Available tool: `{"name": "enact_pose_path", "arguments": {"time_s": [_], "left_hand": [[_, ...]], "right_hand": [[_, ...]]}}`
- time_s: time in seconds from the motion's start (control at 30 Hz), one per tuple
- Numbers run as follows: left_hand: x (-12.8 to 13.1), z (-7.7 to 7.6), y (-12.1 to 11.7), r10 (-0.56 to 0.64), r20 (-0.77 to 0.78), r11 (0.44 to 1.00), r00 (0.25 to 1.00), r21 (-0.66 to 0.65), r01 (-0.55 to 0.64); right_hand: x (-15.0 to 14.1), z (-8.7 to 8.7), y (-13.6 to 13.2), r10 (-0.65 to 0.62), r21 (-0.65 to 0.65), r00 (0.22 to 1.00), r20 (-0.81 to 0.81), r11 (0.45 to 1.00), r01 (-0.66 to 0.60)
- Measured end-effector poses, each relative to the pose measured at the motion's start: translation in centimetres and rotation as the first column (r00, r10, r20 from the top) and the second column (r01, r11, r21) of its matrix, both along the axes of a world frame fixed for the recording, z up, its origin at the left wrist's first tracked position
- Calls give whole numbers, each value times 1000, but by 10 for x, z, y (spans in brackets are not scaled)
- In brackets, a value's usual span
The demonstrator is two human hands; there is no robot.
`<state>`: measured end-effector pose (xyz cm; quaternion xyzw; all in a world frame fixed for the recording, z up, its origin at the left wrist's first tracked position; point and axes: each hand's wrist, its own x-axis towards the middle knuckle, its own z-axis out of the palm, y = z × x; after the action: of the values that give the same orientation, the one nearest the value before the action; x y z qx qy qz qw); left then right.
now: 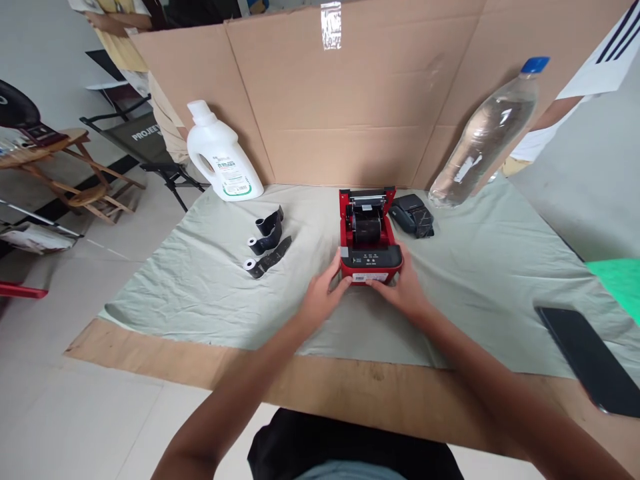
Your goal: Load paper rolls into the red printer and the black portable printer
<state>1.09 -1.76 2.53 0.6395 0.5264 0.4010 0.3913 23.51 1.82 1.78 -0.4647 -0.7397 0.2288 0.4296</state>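
A small red and black receipt printer (371, 265) stands on the cloth in front of me, its lid raised at the back. Inside its bay sits a black paper roll (367, 230). My left hand (324, 290) grips the near left corner, and my right hand (404, 288) grips the near right side, thumbs toward the front. Left of the printer lie several small black rolls (255, 268) with white cores, their strips partly unwound. A dark power adapter or similar black item (413, 215), partly wrapped, lies just right of the printer.
A cardboard panel (350, 93) stands behind the table. A white jug (225, 157) leans at the back left, a clear bottle with a blue cap (487, 143) at the back right. A phone (590, 360) lies near the right front edge. People stand behind the panel.
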Motion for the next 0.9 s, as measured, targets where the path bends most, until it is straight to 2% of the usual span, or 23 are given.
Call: {"name": "enact_pose_path", "arguments": {"time_s": [0.1, 0.23, 0.37, 0.47, 0.57, 0.63, 0.7, 0.8, 0.9], "left_hand": [[-2, 10, -33, -17, -40, 998, 999, -53, 15], [-3, 19, -65, -18, -8, 995, 1000, -96, 17], [-2, 14, -77, 2, -11, 997, 1000, -79, -3], [-5, 5, -77, 5, -39, 998, 999, -70, -8], [-11, 0, -76, -25, -13, 997, 1000, -79, 23], [-16, -1, -75, -44, 5, 997, 999, -68, 44], [-20, -1, -76, -55, -6, 997, 998, -52, 54], [-23, 1, -76, -65, -45, 997, 997, -38, 63], [-22, 1, -77, -55, -73, 998, 996, -10, 54]], "right_hand": [[0, 0, -35, -42, -9, 999, 2, 999, 42], [-4, -5, -69, -94, -45, 995, 19, 994, 95], [-7, -13, -84, -124, -45, 991, 52, 991, 126], [-4, -7, -87, -104, -40, 992, 66, 993, 107], [3, 22, -77, -47, -15, 994, 101, 999, 48], [6, 50, -61, -37, 42, 988, 147, 999, 31], [5, 76, -37, -16, 91, 962, 274, 996, -9], [-5, 99, 0, 116, 1, 832, 542, 990, -139], [-19, 104, 21, 193, -115, 647, 738, 980, -161]]}}
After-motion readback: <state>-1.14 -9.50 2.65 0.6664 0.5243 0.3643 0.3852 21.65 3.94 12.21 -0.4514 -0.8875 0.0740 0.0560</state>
